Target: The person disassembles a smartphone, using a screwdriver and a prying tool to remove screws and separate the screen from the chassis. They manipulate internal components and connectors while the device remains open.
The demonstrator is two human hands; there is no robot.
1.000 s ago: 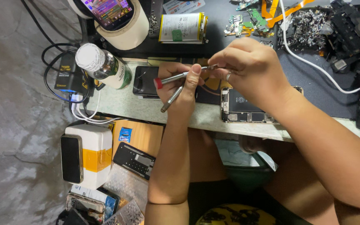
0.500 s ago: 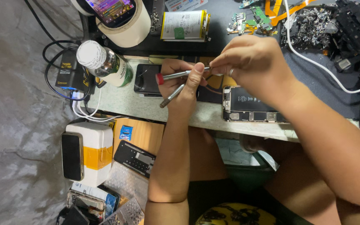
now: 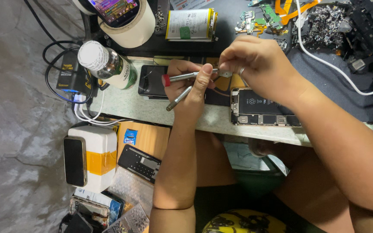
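Note:
My left hand (image 3: pixel 191 88) grips two slim metal screwdrivers (image 3: pixel 185 77), one with a red cap, over the work mat. My right hand (image 3: pixel 257 64) pinches a small metal part at the tip of the upper screwdriver. Just below my right hand lies an opened phone (image 3: pixel 260 108) with its black battery showing. A dark phone screen (image 3: pixel 152 82) lies left of my left hand.
A white-capped bottle (image 3: pixel 106 64) lies at the left. A tape roll with a lit phone (image 3: pixel 121 15) and a loose battery (image 3: pixel 191 23) sit at the back. Cables, a charger (image 3: pixel 72 75), circuit scraps (image 3: pixel 324 26), a white box with a phone (image 3: pixel 87 157).
Both hands stay together at the screwdriver tip; my right hand's fingers shift slightly over it. The view has drifted a little.

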